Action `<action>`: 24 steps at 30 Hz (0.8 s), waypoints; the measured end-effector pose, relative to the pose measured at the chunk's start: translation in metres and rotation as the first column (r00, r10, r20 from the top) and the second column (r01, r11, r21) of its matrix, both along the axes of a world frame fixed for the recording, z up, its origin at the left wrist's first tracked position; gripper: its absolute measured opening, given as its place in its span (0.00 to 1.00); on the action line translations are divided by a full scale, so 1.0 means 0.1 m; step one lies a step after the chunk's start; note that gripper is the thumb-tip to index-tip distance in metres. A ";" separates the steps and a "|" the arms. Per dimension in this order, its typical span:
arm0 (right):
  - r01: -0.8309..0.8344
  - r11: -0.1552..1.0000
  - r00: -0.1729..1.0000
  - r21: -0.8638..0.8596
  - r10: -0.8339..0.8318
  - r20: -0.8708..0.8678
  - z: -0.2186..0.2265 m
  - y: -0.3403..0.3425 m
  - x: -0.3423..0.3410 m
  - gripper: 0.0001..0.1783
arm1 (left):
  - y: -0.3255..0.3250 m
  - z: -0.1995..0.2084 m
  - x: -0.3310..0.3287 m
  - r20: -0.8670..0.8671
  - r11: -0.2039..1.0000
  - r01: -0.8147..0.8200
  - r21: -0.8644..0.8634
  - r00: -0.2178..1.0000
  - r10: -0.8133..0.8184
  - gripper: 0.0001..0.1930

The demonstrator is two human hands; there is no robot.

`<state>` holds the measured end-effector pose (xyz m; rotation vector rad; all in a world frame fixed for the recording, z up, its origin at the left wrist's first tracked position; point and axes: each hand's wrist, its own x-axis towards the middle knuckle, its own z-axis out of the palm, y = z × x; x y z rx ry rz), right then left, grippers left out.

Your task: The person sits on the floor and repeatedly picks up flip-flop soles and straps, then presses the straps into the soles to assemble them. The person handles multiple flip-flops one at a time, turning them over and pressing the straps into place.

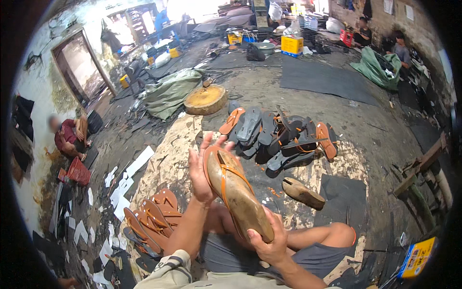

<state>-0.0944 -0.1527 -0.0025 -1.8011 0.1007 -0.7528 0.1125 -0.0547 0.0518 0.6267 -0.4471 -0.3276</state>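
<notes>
A wooden shoe last [250, 212] sits tilted in front of me, with a brown flip-flop [208, 161] fitted on it. The sandal's orange strap [236, 171] crosses the wood and enters the slot near the toe. My right hand [270, 238] grips the heel end of the last, thumb on top. Along the sandal's left edge, my left hand [202, 168] has its fingers stretched out and spread, its palm against or very near the sole. A second wooden last [303, 193] lies on the ground to the right.
Dark and brown sandals [284, 137] are piled ahead. More brown flip-flops [151, 216] stand in a row at my left. Beyond are a round wooden block [206, 99] and a green sack [172, 91]. Paper scraps [122, 195] litter the left floor. Other people sit along both walls.
</notes>
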 end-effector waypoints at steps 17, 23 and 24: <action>-0.136 0.991 0.985 0.011 0.137 -0.109 -0.19 -0.45 0.29 0.32 | 0.36 -1.17 -1.02 -0.047 0.785 -0.047 0.618 0.994 0.096 0.46; -0.323 0.821 0.905 0.470 0.413 -0.100 -0.43 -0.54 0.22 0.23 | 0.35 -1.06 -1.15 -0.186 0.769 0.231 0.596 0.971 -0.147 0.44; -0.321 0.677 0.891 0.663 0.453 -0.032 -0.52 -0.53 0.12 0.23 | 0.33 -0.98 -1.13 -0.183 0.744 0.238 0.625 0.970 -0.158 0.44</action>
